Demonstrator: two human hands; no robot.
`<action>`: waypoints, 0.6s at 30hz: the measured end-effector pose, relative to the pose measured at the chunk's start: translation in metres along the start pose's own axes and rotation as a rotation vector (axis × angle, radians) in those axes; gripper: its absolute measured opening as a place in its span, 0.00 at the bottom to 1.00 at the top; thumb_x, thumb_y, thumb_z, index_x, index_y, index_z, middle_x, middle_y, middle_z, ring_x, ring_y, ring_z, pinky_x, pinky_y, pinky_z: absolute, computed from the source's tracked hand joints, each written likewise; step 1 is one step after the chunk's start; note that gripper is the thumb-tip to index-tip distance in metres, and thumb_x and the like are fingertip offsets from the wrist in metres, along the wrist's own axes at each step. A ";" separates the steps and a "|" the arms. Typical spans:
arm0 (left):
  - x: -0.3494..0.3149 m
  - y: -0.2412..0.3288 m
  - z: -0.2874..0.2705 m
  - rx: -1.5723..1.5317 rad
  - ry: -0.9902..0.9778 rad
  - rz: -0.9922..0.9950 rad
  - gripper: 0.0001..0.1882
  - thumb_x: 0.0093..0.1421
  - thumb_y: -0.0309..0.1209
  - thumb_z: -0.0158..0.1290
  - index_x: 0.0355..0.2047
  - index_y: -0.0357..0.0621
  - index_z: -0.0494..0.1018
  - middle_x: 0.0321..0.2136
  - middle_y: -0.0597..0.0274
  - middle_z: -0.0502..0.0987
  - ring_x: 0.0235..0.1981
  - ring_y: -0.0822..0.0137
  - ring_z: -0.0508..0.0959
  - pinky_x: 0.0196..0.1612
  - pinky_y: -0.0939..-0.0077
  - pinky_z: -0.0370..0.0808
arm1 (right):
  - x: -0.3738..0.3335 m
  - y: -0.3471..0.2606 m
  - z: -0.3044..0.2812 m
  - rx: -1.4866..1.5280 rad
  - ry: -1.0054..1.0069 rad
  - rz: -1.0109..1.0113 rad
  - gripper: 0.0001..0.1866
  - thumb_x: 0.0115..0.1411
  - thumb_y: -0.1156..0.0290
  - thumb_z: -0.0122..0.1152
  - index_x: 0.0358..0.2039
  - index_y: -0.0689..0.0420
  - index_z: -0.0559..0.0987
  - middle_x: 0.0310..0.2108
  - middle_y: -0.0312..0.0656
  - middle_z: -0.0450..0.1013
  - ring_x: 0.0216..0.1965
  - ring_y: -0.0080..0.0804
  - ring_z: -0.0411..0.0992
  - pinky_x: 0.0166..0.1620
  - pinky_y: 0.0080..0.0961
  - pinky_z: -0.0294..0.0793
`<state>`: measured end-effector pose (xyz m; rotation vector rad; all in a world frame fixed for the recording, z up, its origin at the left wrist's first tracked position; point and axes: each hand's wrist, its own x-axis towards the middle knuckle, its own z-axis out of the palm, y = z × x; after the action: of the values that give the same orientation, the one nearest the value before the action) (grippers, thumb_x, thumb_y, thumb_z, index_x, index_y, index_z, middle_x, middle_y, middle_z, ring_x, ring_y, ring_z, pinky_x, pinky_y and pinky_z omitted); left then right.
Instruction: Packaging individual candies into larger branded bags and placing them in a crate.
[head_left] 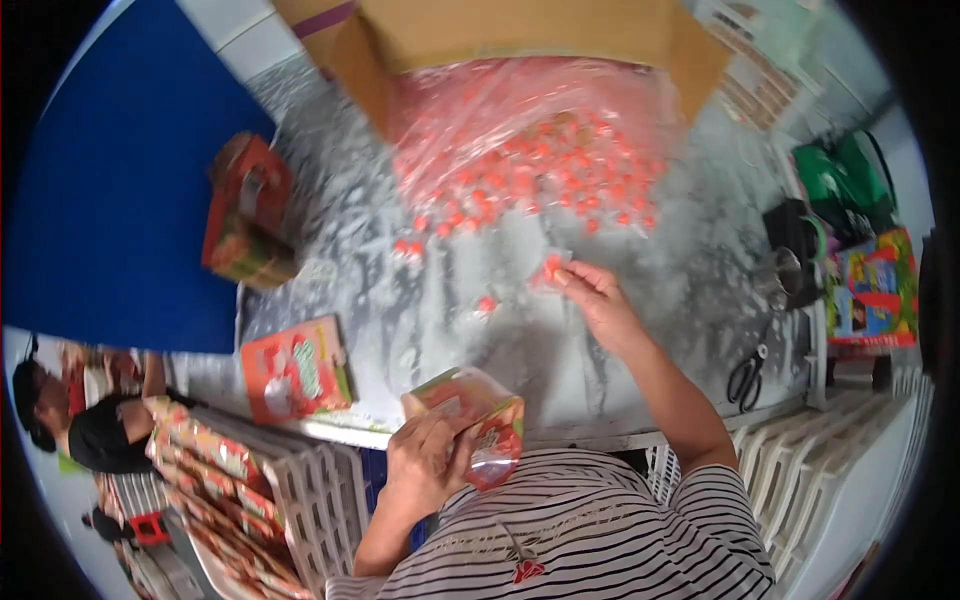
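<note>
My left hand [425,462] is closed on a red and green printed pouch [497,437] at the table's front edge. The pouch's top gapes, and a see-through window shows low on its side. My right hand [598,298] is further forward over the table, pinching a small red piece in see-through wrap [550,270], perhaps a candy. A similar single red piece [486,305] lies on the table between the pouch and the pile. Beyond my hands, many small red wrapped pieces [570,165] spill from a pink plastic liner [440,120] in a cardboard box [530,30].
A flat stack of printed pouches [297,370] lies at the left, with an upright red bundle [250,210] behind it. Scissors [747,378] and a tape dispenser [790,265] sit at the right. White crates [315,500] flank me below the table [690,330]. A co-worker [100,420] is at far left.
</note>
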<state>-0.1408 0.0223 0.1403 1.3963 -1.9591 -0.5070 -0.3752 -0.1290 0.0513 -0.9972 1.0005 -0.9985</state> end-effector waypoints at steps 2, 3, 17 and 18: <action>-0.001 0.003 0.001 0.010 -0.025 -0.002 0.06 0.51 0.20 0.58 0.31 0.37 0.75 0.20 0.55 0.72 0.18 0.58 0.73 0.21 0.70 0.68 | -0.005 0.008 -0.021 0.292 -0.024 0.020 0.14 0.63 0.66 0.56 0.42 0.65 0.76 0.39 0.41 0.75 0.44 0.31 0.74 0.49 0.28 0.73; -0.003 0.004 0.001 0.050 -0.035 -0.049 0.05 0.51 0.20 0.57 0.30 0.36 0.74 0.20 0.54 0.72 0.18 0.58 0.73 0.22 0.70 0.69 | -0.006 0.011 -0.031 0.279 0.025 -0.008 0.14 0.63 0.66 0.56 0.42 0.65 0.76 0.39 0.41 0.75 0.44 0.31 0.74 0.49 0.28 0.73; -0.004 0.004 0.014 0.036 -0.067 -0.067 0.04 0.52 0.20 0.56 0.29 0.35 0.73 0.20 0.53 0.71 0.17 0.57 0.72 0.22 0.68 0.68 | -0.004 -0.131 -0.244 0.560 0.626 -0.289 0.15 0.65 0.60 0.51 0.39 0.61 0.75 0.34 0.43 0.76 0.37 0.34 0.75 0.45 0.33 0.75; -0.006 0.005 0.014 0.058 -0.094 -0.127 0.04 0.52 0.19 0.56 0.29 0.34 0.73 0.21 0.52 0.73 0.18 0.59 0.73 0.23 0.71 0.69 | 0.000 -0.129 -0.236 0.565 0.600 -0.283 0.16 0.66 0.61 0.50 0.39 0.62 0.75 0.35 0.43 0.76 0.38 0.35 0.75 0.46 0.33 0.75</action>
<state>-0.1525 0.0283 0.1323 1.5661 -1.9824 -0.5878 -0.6246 -0.2018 0.1207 -0.3668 0.9767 -1.7618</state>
